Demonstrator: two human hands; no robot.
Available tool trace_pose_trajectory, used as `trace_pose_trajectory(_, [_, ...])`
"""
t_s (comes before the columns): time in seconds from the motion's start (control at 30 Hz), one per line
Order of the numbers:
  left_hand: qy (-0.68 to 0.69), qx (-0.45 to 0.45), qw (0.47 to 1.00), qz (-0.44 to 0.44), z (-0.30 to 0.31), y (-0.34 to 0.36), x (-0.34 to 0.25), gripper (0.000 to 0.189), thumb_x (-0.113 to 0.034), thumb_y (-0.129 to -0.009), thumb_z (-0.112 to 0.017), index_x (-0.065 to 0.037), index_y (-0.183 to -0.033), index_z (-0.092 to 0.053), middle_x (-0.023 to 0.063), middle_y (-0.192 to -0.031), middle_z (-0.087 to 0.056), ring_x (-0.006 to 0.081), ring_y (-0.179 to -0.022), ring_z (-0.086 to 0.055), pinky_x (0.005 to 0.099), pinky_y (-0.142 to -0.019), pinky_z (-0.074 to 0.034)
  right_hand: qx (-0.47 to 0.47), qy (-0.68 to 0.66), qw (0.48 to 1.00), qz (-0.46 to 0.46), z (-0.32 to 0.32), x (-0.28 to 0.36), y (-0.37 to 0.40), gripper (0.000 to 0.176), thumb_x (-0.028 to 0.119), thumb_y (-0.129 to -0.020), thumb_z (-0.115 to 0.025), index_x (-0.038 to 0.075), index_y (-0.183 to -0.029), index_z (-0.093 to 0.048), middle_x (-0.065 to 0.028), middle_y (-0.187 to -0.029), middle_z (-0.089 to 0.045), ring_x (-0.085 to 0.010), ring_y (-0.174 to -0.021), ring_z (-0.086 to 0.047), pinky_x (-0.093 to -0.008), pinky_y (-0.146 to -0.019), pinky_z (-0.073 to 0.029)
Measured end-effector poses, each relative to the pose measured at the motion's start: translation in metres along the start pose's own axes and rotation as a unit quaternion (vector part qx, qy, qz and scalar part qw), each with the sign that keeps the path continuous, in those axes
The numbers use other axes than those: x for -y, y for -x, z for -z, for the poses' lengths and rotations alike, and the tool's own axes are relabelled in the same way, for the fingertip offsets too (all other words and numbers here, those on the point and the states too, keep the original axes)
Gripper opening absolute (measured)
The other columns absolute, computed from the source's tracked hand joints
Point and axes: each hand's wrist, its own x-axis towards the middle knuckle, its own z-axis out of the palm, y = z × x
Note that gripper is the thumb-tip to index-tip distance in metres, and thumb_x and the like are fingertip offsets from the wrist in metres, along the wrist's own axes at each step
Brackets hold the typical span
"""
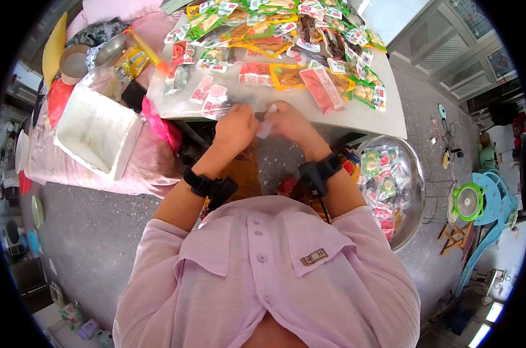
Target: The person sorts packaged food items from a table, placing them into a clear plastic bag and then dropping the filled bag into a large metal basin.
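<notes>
**Status of work (judged)**
- Spread across the table (355, 119), from the far edge almost to the near edge: a dense layer of small snack packets (263, 35), mostly green-, yellow- and red-trimmed.
- Beside the near right corner, lower than the table top: a metal bowl (416, 191), holding more packets of the same kind and not full to the rim.
- Off the left edge: a white foam box (95, 130), open, with no packets visible inside.
- In hand: one packet only.
- Estimated as mid-course: many packets on the table and in the bowl, a single item being handled. Not possible to tell which pile counts as finished.

**Item in hand**
- Small pale packet (268, 124): located just above the near edge of the table, close to its middle, between the two hands and touching both.

**Hands**
- Left hand (235, 129): curled nearly closed, knuckles toward the camera, gripping the left end of the small pale packet; fingertips hidden behind the hand.
- Right hand (289, 123): likewise curled, fingers (276, 114) pinched on the right end of the same packet.
- Gap between the hands: narrow, bridged by the packet.
- Black band on each wrist, left (202, 184) and right (321, 171).
</notes>
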Motion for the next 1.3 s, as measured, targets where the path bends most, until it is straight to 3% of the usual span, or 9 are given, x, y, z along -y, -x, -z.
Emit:
trace_pose_trajectory(0.27, [0.028,0.003,1.0,0.014,-0.003,0.0,-0.004,0.01,-0.014,-0.073,-0.046,-0.005,-0.077,-0.048,0.0141,-0.075,-0.051,0.0323,-0.071,-0.05,0.0397,-0.058,-0.041,-0.032,0.133,0.99,-0.016,-0.023,0.01,-0.023,0.025,0.004,-0.072,-0.047,-0.001,-0.096,-0.042,-0.0096,-0.069,-0.05,-0.0168,-0.056,-0.053,-0.0234,-0.043,-0.043])
trace_pose_trajectory(0.37, [0.043,-0.024,0.999,0.004,-0.007,-0.004,0.005,0.011,-0.014,-0.073,-0.046,-0.005,-0.077,-0.048,0.0144,-0.076,-0.051,0.033,-0.072,-0.05,0.0392,-0.059,-0.041,-0.022,-0.14,0.99,0.021,-0.028,-0.001,-0.031,0.017,0.001,-0.072,-0.045,-0.001,-0.09,-0.043,-0.0102,-0.075,-0.05,-0.0186,-0.065,-0.054,-0.0274,-0.05,-0.047])
trace_pose_trajectory(0.47, [0.022,-0.02,1.0,0.009,-0.009,-0.005,0.006,0.011,-0.015,-0.073,-0.046,-0.005,-0.075,-0.049,0.0152,-0.078,-0.052,0.0335,-0.069,-0.05,0.0405,-0.058,-0.041,0.013,-0.171,0.985,-0.011,-0.02,-0.01,-0.033,0.014,0.001,-0.073,-0.046,0.0,-0.087,-0.044,-0.0109,-0.08,-0.049,-0.0197,-0.071,-0.054,-0.0316,-0.058,-0.048])
trace_pose_trajectory(0.73, [-0.133,-0.064,0.983,-0.11,-0.008,0.001,0.003,0.041,-0.023,-0.064,-0.059,-0.006,-0.099,-0.049,0.0125,-0.106,-0.044,0.029,-0.098,-0.04,0.0416,-0.085,-0.027,-0.079,0.049,0.988,0.121,0.043,0.031,-0.009,0.012,0.014,-0.074,-0.05,0.005,-0.082,-0.051,-0.0024,-0.067,-0.052,-0.0119,-0.06,-0.054,-0.0203,-0.049,-0.042])
trace_pose_trajectory(0.87, [-0.144,-0.021,0.985,-0.097,-0.015,-0.004,0.015,0.046,-0.023,-0.064,-0.059,-0.005,-0.104,-0.048,0.0137,-0.11,-0.042,0.0284,-0.107,-0.035,0.0406,-0.091,-0.022,-0.292,0.173,0.918,0.204,0.084,0.071,-0.019,0.014,0.013,-0.071,-0.051,0.002,-0.08,-0.051,-0.009,-0.068,-0.055,-0.0177,-0.061,-0.056,-0.0267,-0.05,-0.043])
trace_pose_trajectory(0.97, [-0.126,-0.055,0.984,-0.112,-0.023,-0.01,0.024,0.043,-0.021,-0.064,-0.059,-0.005,-0.102,-0.048,0.0138,-0.11,-0.043,0.0287,-0.105,-0.036,0.0413,-0.09,-0.023,-0.387,0.355,0.782,0.336,0.157,0.057,-0.076,0.021,0.016,-0.069,-0.052,0.001,-0.084,-0.051,-0.0167,-0.075,-0.056,-0.0283,-0.069,-0.056,-0.0339,-0.058,-0.044])
trace_pose_trajectory(1.07, [-0.107,-0.07,0.986,-0.103,-0.026,-0.013,0.022,0.04,-0.017,-0.063,-0.058,-0.004,-0.1,-0.049,0.0139,-0.107,-0.044,0.0294,-0.104,-0.037,0.0414,-0.089,-0.024,-0.376,0.379,0.817,0.217,0.144,0.086,-0.069,0.027,0.022,-0.068,-0.053,0.001,-0.086,-0.052,-0.022,-0.077,-0.054,-0.0348,-0.078,-0.052,-0.0375,-0.067,-0.042])
trace_pose_trajectory(1.2, [-0.092,-0.105,0.985,-0.102,-0.021,-0.011,0.017,0.033,-0.011,-0.06,-0.056,-0.003,-0.091,-0.051,0.014,-0.102,-0.045,0.031,-0.101,-0.038,0.0419,-0.086,-0.028,-0.347,0.443,0.781,0.272,0.139,0.079,-0.117,0.045,0.031,-0.064,-0.058,0.006,-0.099,-0.047,-0.018,-0.1,-0.05,-0.0314,-0.093,-0.048,-0.0376,-0.076,-0.039])
trace_pose_trajectory(1.3, [-0.099,-0.121,0.982,-0.107,-0.016,-0.011,0.013,0.022,-0.009,-0.059,-0.055,-0.003,-0.08,-0.051,0.0134,-0.097,-0.047,0.0314,-0.095,-0.041,0.0425,-0.08,-0.032,-0.383,0.482,0.779,0.116,0.115,0.104,-0.118,0.059,0.044,-0.061,-0.057,0.007,-0.105,-0.044,-0.0157,-0.108,-0.046,-0.0309,-0.099,-0.046,-0.0485,-0.079,-0.034])
